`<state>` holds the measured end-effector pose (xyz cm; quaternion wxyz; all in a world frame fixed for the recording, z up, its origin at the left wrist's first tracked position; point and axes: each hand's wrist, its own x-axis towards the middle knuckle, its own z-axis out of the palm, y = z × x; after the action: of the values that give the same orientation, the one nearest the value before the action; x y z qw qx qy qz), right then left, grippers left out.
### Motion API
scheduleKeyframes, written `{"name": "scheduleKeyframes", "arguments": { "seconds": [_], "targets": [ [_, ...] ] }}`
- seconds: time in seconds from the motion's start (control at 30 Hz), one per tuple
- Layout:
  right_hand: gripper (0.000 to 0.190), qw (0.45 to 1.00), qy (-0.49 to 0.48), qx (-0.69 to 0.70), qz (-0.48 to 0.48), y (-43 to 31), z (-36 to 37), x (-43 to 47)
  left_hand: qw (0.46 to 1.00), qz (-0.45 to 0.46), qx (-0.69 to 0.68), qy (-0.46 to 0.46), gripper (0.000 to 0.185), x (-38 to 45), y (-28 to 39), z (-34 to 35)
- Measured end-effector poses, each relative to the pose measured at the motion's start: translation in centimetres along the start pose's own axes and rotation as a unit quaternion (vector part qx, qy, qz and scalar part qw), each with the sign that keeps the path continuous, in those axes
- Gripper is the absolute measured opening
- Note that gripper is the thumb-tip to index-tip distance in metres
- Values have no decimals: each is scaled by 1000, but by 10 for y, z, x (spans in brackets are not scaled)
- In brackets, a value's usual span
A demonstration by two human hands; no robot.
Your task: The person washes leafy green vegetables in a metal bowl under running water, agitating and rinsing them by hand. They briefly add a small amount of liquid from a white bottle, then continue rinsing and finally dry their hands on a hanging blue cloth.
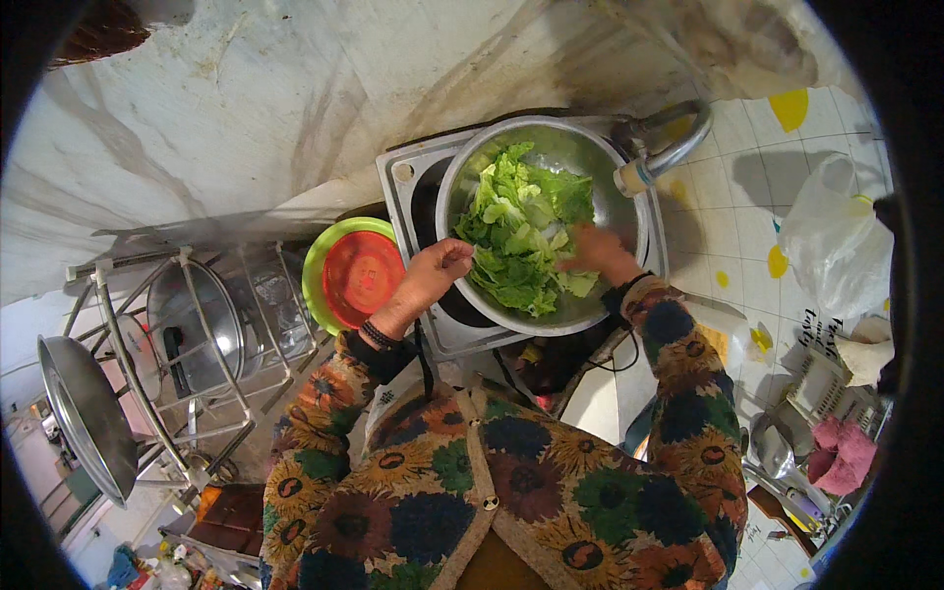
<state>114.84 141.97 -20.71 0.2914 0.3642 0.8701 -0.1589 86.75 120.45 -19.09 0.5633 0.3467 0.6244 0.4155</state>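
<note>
A wide stainless steel basin [542, 327] rests over a metal sink [442, 346] and holds a heap of torn green leafy vegetable [523, 221], which looks like napa cabbage. My left hand [435, 273] is at the basin's left rim with its fingers curled together. Whether anything is pinched in them is hidden. Inside the basin, my right hand [599, 254] is on the right side of the leaves, blurred, and its grip on them cannot be made out. The faucet [667, 155] arches over the basin's upper right rim.
A red plastic basin [361, 273] sits inside a lime green one [317, 254] left of the sink. Farther left stands a metal rack [214, 324] with a glass lid [195, 328]. On the right are a clear plastic bag [833, 240], a pink cloth [844, 457] and utensils.
</note>
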Motion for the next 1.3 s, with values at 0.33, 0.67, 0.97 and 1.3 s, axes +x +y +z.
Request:
{"name": "scheduleKeyframes", "arguments": {
  "seconds": [0.33,0.67,0.97,1.3],
  "targets": [
    [57,980,171,57,83,19,-3,81,999,-5,41,1,29,-2,-8,3],
    [72,979,20,116,-166,-76,33,-31,999,8,50,-1,31,0,-9,5],
    [60,990,103,-93,-32,-4,-11,9,994,30,101,-5,33,-2,-6,4],
    [62,960,-178,-29,-216,-72,17,-30,993,31,113,-5,32,-3,0,4]
  ]
}}
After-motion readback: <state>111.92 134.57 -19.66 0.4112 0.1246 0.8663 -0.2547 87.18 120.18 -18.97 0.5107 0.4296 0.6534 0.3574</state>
